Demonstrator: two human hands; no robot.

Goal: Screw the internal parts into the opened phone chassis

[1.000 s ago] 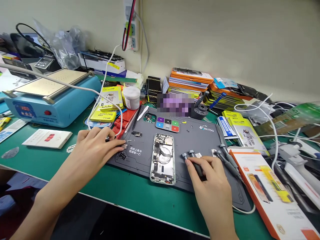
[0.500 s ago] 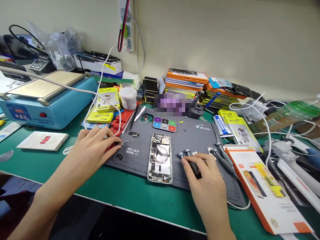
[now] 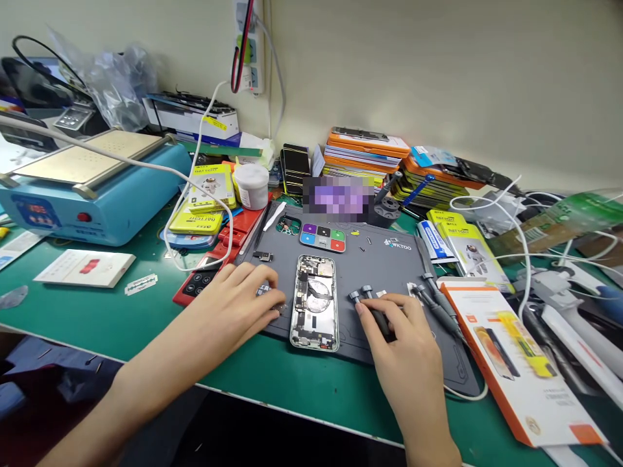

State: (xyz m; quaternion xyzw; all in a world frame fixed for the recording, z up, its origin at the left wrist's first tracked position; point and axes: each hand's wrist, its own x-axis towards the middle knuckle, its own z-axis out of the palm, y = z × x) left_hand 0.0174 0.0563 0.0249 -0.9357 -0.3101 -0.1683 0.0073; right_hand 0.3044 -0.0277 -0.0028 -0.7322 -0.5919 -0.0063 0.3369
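An opened phone (image 3: pixel 315 324) lies on the grey work mat (image 3: pixel 384 272), its inner parts exposed. Just left of it, my left hand (image 3: pixel 238 292) is closed in a pinch on a small metal phone part (image 3: pixel 281 307), mostly hidden by the fingertips. To the phone's right, my right hand (image 3: pixel 402 324) is closed around two dark screwdrivers (image 3: pixel 379 321) with grey caps, resting low over the mat. Another small phone part (image 3: pixel 263 257) lies on the mat beyond my left hand. Several tiny screws (image 3: pixel 362 249) sit near a colour-marked tray (image 3: pixel 322 238).
A blue heating machine (image 3: pixel 111 201) stands at the left. Yellow battery boxes (image 3: pixel 211 188), a white tub (image 3: pixel 252 187) and a red device (image 3: pixel 199 282) are nearby. More screwdrivers (image 3: pixel 440 311) and an orange-white box (image 3: pixel 523 363) lie at right. A white cable loops across the left side.
My left hand has moved right from the mat's left edge towards the phone, carrying the small part. My right hand stays with the screwdrivers. The view has shifted slightly.
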